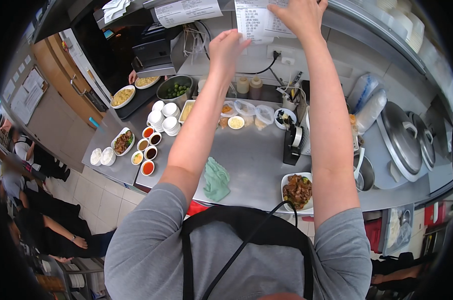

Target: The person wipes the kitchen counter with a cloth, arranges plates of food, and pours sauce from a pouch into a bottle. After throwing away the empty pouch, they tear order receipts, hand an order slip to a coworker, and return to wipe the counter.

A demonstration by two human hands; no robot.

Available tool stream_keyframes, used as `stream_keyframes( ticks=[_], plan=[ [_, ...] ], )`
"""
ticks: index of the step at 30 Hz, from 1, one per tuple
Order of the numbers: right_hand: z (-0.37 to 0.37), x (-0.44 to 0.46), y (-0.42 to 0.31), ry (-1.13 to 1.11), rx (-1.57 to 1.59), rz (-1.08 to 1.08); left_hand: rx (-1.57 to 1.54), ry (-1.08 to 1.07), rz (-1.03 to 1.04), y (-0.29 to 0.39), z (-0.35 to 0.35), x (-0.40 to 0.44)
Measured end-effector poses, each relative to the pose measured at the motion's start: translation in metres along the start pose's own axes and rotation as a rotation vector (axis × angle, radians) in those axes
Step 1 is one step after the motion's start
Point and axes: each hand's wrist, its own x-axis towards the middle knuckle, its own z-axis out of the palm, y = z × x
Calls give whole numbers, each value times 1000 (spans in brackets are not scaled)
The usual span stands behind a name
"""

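Both my arms reach up to the metal shelf edge above the counter. My left hand is closed at the lower left edge of a printed order slip, thumb and fingers pinched together there. My right hand is on the slip's right side, its thumb over the paper and some fingertips cut off by the frame's top. Left of my hands, another printed slip hangs from the shelf. Below on the counter lie a crumpled green cloth and a white dish of meat with greens.
Sauce cups, stacked white cups and a pot of green limes stand left. A black tape dispenser and large lidded pots stand right. A printer sits back left; several people are at left.
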Motion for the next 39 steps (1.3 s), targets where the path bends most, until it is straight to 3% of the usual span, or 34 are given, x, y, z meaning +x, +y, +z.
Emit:
stream_keyframes(
  ticks=[13, 18, 25, 39],
  plan=[
    [2, -1, 2, 14, -3, -19, -82, -27, 22, 5, 6, 6],
    [2, -1, 2, -5, -5, -9, 110, 29, 14, -7, -9, -5],
    [5, -2, 2, 17, -22, -17, 106, 62, -46, -19, -22, -12],
    [2, -1, -1, 7, -17, 8, 34, -70, 23, -8, -4, -4]
  ],
)
